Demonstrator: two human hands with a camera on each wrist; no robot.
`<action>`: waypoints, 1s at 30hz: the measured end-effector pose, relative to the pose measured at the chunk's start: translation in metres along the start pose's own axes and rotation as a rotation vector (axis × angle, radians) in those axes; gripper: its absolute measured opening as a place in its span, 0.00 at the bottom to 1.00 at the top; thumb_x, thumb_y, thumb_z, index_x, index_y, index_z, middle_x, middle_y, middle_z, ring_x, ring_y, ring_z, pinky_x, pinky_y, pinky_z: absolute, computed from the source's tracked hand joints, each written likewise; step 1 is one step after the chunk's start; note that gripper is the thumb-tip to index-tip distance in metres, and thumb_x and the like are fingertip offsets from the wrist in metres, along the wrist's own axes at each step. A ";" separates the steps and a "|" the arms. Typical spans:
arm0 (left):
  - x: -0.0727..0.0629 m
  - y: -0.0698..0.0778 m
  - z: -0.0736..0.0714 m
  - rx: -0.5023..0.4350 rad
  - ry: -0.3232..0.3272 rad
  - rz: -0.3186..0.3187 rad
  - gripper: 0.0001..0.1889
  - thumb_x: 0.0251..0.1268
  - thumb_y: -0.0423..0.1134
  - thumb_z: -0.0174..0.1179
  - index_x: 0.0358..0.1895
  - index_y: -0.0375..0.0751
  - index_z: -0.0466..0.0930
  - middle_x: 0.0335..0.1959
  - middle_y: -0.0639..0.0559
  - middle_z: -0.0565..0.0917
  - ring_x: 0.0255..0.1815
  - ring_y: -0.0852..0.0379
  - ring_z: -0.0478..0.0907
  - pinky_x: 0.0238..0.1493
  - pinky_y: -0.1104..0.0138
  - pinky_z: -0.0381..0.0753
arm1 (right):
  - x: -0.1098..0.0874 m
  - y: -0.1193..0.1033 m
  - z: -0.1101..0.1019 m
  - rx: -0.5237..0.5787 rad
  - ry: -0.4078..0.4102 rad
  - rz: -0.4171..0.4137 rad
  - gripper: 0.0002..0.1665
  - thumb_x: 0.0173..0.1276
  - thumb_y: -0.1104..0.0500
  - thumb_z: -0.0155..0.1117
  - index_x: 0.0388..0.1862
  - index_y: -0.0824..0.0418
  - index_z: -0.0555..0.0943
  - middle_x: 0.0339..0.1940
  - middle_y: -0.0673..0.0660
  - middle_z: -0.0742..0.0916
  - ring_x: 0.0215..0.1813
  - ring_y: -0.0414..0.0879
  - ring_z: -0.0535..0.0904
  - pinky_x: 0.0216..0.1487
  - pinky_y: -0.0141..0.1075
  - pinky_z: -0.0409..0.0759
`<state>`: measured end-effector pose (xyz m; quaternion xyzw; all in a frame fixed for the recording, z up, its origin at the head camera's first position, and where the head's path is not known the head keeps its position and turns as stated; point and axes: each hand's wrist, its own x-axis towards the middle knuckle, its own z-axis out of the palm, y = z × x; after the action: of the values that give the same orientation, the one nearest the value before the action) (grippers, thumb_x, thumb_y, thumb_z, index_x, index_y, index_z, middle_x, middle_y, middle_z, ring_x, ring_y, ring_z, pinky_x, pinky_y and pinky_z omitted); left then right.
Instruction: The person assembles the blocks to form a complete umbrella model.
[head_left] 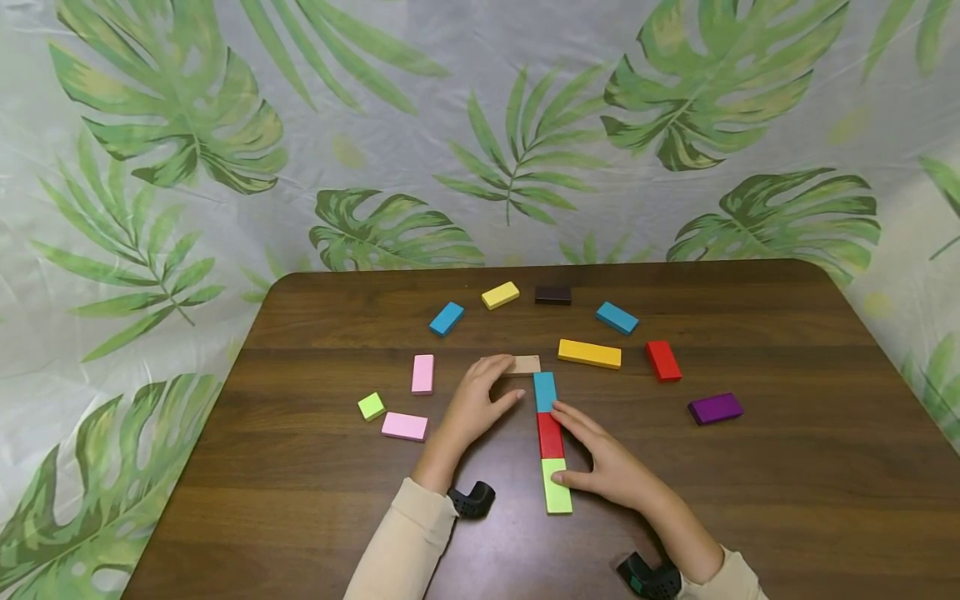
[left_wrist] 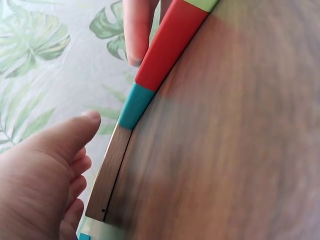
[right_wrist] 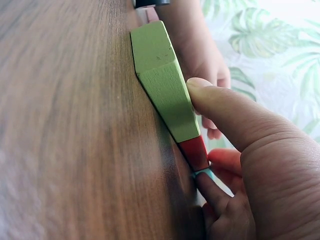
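Three blocks form a straight row on the table: a blue block [head_left: 545,392], a red block [head_left: 551,436] and a light green block [head_left: 557,487] nearest me. A plain wooden block [head_left: 528,364] meets the blue end at a corner, partly hidden by my left hand [head_left: 476,397]. That hand's thumb is stretched out, and in the left wrist view the wooden block [left_wrist: 107,172] shows beside the fingers, ungripped. My right hand [head_left: 611,462] is spread along the row's right side. Its thumb touches the green block [right_wrist: 170,95]; its fingertips lie near the blue-red joint.
Around the row lie a yellow-orange block [head_left: 589,354], red block [head_left: 663,361], purple block [head_left: 716,408], dark block [head_left: 552,295], yellow block [head_left: 500,295], two blue blocks [head_left: 447,319], two pink blocks [head_left: 423,374] and a small green block [head_left: 371,406]. A leaf-print cloth [head_left: 405,133] hangs behind the table.
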<state>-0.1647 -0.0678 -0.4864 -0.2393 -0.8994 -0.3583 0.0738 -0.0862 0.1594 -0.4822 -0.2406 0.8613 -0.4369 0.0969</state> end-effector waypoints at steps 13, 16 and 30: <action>0.000 0.010 0.001 0.118 -0.113 0.053 0.39 0.48 0.62 0.60 0.61 0.41 0.67 0.59 0.51 0.69 0.62 0.55 0.60 0.62 0.59 0.57 | 0.001 -0.001 -0.001 0.000 0.000 -0.013 0.48 0.53 0.42 0.66 0.69 0.55 0.59 0.70 0.49 0.57 0.68 0.50 0.53 0.59 0.54 0.58; 0.001 0.011 0.002 0.170 -0.133 0.061 0.42 0.46 0.65 0.59 0.62 0.41 0.67 0.60 0.51 0.69 0.63 0.56 0.60 0.62 0.58 0.56 | 0.001 0.000 0.000 -0.003 0.000 -0.010 0.48 0.53 0.42 0.66 0.69 0.55 0.59 0.70 0.49 0.58 0.68 0.50 0.53 0.59 0.54 0.58; 0.001 0.016 0.004 0.250 -0.199 0.026 0.51 0.36 0.72 0.59 0.64 0.42 0.64 0.62 0.52 0.64 0.64 0.55 0.55 0.63 0.57 0.53 | 0.001 0.000 -0.001 -0.004 -0.001 -0.003 0.48 0.52 0.43 0.67 0.69 0.54 0.59 0.70 0.49 0.58 0.68 0.50 0.53 0.59 0.55 0.58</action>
<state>-0.1580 -0.0545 -0.4798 -0.2740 -0.9367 -0.2171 0.0184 -0.0873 0.1594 -0.4821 -0.2425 0.8618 -0.4352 0.0960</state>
